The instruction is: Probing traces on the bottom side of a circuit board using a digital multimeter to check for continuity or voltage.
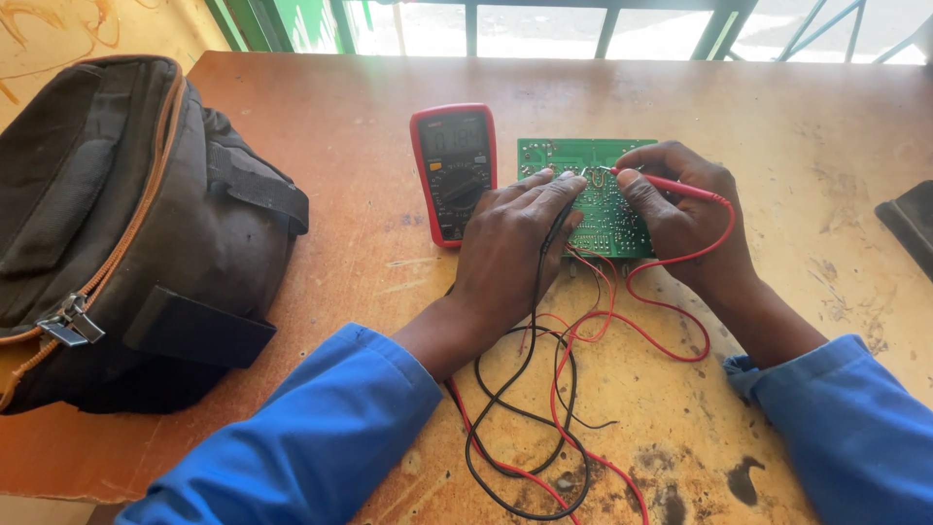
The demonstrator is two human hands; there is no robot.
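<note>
A green circuit board [610,216] lies solder side up on the wooden table, right of a red-cased multimeter [454,171]. My left hand [510,248] rests over the board's left edge and holds a black probe [557,226] with its tip on the board. My right hand [685,216] pinches a red probe [675,184], whose tip touches the board near its top middle. Red and black leads [544,408] trail in loops toward me between my blue sleeves.
A large black bag [126,233] with an orange zipper fills the table's left side. A dark object [909,224] pokes in at the right edge. The table's far edge [544,58] meets a green-framed window. Stains mark the wood near me.
</note>
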